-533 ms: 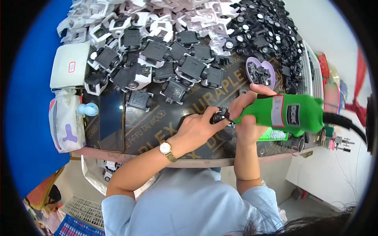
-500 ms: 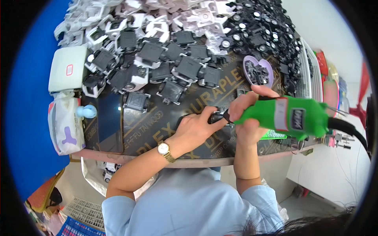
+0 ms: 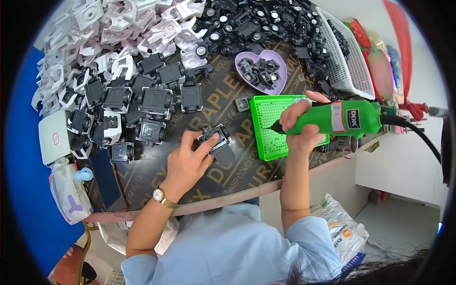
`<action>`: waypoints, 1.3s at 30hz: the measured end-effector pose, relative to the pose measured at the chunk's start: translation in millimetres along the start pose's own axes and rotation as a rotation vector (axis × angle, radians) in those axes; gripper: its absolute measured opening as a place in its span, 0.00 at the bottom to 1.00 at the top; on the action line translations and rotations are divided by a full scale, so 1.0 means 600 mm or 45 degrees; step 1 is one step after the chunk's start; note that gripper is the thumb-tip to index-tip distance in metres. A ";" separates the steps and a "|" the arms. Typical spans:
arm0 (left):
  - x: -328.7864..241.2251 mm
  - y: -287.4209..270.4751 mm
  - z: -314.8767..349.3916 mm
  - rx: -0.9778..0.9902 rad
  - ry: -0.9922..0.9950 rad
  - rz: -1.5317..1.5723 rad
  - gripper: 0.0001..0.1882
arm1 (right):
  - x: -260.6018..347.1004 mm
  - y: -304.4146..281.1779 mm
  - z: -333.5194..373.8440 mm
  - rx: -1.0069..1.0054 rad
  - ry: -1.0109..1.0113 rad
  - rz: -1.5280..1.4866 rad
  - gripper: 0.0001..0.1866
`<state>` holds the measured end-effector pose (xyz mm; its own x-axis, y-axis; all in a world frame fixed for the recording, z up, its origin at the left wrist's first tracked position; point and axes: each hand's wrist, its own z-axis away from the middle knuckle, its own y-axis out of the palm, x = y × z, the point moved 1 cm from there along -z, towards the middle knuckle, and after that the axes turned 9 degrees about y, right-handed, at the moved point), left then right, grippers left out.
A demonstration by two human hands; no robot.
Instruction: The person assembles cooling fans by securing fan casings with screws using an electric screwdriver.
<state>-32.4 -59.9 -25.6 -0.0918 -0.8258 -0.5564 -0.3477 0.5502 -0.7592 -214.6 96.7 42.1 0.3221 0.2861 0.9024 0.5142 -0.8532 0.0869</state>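
My left hand [image 3: 184, 166] grips a black toy-car chassis [image 3: 214, 142] low over the dark board, thumb and fingers around it. A dark flat piece juts from its near side. My right hand [image 3: 302, 130] is wrapped round a green electric screwdriver [image 3: 323, 117], held roughly level, its cord running off to the right. The dark bit points left above a bright green perforated tray [image 3: 259, 137]. Tiny shiny pieces lie at the tray's far side, too small to name. Whether the bit touches the tray, I cannot tell.
Assembled black-and-white car bodies [image 3: 156, 100] crowd the left. White shells [image 3: 118, 28] and black wheeled parts [image 3: 247, 26] pile up behind. A purple heart-shaped bowl [image 3: 283, 76] holds small dark parts. A phone [image 3: 107, 183] lies near left; a white basket [image 3: 342, 61] stands far right.
The screwdriver has moved away from the chassis in my left hand to over the green tray. My left hand has shifted left with the chassis. The whole view has swung rightward.
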 end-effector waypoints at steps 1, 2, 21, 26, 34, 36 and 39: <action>-0.003 -0.001 -0.002 -0.022 0.008 0.022 0.28 | -0.003 -0.002 0.001 0.025 0.032 -0.007 0.39; -0.004 -0.004 -0.004 -0.043 0.017 0.041 0.28 | -0.006 -0.003 0.001 0.050 0.062 -0.015 0.39; -0.006 -0.005 0.005 -0.113 0.094 -0.089 0.27 | 0.012 0.015 0.010 0.046 0.018 -0.150 0.34; -0.002 0.001 0.010 -0.176 0.122 -0.085 0.27 | 0.059 0.037 0.003 0.074 -0.187 -0.199 0.39; -0.003 -0.004 0.008 -0.195 0.143 -0.113 0.26 | 0.038 0.129 0.014 0.313 -0.038 -0.321 0.41; -0.002 -0.005 0.007 -0.208 0.148 -0.112 0.26 | 0.030 0.133 0.013 0.340 -0.045 -0.306 0.40; -0.003 -0.009 0.005 -0.170 0.123 -0.116 0.25 | 0.014 0.139 0.013 0.337 0.031 -0.469 0.39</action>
<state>-27.8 -61.0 -21.7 -0.1415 -0.8832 -0.4472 -0.4787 0.4564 -0.7500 -162.7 31.1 53.8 0.0620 0.5366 0.8415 0.7777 -0.5545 0.2963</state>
